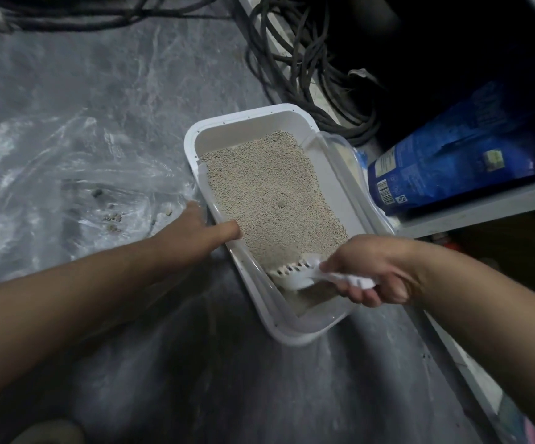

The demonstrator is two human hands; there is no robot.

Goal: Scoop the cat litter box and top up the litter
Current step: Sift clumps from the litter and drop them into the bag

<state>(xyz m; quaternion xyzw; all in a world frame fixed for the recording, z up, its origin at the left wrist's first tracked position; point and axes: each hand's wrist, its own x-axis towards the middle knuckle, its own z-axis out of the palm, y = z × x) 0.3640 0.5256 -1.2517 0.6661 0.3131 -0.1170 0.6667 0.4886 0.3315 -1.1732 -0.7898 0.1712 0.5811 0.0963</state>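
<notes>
A white litter box (224, 125) lies on the grey floor, filled with beige litter (269, 190). One small grey clump (281, 204) shows in the middle of the litter. My left hand (202, 232) grips the box's left rim, thumb over the edge. My right hand (371, 270) holds the handle of a white slotted scoop (295, 274), whose blade is dug into the litter at the near end of the box. A clear plastic bag (67, 174) lies spread on the floor left of the box, with a few dark clumps (114, 219) on it.
A blue litter bag (452, 158) lies on its side on a low shelf right of the box. Coiled black cables (311, 81) run behind the box and along the top. A grey shelf edge (484, 209) borders the right side.
</notes>
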